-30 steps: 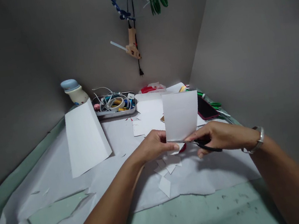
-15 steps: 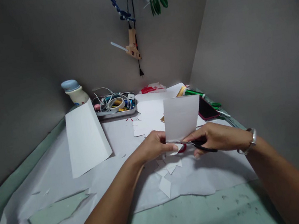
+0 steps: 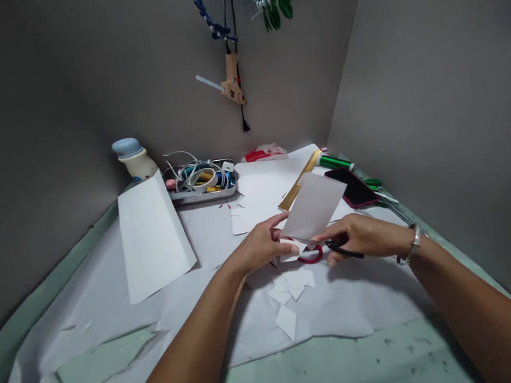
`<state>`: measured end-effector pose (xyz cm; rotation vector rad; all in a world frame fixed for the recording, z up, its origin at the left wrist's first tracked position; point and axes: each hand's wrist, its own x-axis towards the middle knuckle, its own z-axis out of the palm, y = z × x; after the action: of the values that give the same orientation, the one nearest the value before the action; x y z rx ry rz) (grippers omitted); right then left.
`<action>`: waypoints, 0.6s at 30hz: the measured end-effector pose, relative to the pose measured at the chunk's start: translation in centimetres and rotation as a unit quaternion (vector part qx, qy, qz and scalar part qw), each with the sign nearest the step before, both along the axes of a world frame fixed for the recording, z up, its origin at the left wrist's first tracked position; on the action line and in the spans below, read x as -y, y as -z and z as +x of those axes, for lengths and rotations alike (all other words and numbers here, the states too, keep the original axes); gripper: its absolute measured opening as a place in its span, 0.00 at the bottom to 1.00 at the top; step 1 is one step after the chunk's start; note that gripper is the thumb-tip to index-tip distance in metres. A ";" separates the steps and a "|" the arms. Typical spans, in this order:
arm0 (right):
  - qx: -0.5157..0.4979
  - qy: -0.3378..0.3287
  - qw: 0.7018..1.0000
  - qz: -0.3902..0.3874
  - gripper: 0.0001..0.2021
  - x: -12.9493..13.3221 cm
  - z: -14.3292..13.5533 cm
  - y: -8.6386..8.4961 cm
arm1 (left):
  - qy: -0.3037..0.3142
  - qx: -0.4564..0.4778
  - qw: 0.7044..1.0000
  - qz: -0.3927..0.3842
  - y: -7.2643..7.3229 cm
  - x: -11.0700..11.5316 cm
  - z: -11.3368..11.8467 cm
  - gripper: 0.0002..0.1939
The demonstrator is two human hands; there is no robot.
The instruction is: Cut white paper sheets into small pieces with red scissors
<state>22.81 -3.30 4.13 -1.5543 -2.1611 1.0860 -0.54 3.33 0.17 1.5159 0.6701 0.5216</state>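
Observation:
My left hand (image 3: 268, 244) pinches the lower left edge of a white sheet of paper (image 3: 315, 204), which stands up tilted to the right. In my right hand (image 3: 356, 237) are scissors with black handles (image 3: 345, 250), their blades at the sheet's lower edge. A small white piece of paper (image 3: 292, 250) shows by my left thumb. Just behind it lies a red ring-shaped handle (image 3: 312, 255), partly hidden. Small cut paper pieces (image 3: 286, 321) lie on the white covering below my hands.
A folded white sheet (image 3: 153, 239) stands at left near a lidded jar (image 3: 136, 159). A metal tray (image 3: 203, 194) holds tape and cables. A phone (image 3: 351, 187), a gold strip (image 3: 299, 181) and a green roll (image 3: 335, 162) lie at right. A glue gun (image 3: 232, 80) hangs on the wall.
The held sheet has tipped over to the right, baring more of the gold strip and phone behind. The scissors have turned slightly, and more of the red handle shows. The view has shifted a little.

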 end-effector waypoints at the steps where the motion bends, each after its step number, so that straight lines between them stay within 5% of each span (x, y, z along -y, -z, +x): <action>1: -0.006 0.024 1.000 0.006 0.27 -0.1 0.2 0.0 | -0.018 -0.011 1.000 0.006 -0.2 0.0 -0.2 0.44; 7: -0.160 0.174 0.970 0.051 0.24 0.4 -0.6 -1.1 | -0.036 0.012 0.999 0.037 -2.5 1.0 -0.7 0.45; 10: -0.207 0.134 0.969 0.033 0.22 1.1 -2.2 -1.4 | -0.022 0.016 0.999 0.042 -3.0 1.7 -0.1 0.44; 18: -0.141 0.109 0.979 0.103 0.14 2.2 -4.4 -1.0 | 0.023 0.031 0.998 0.040 -2.9 2.3 0.7 0.43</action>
<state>18.39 -5.48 5.10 -1.4092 -1.8045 0.9163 0.19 1.06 3.11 1.5792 0.5702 0.5640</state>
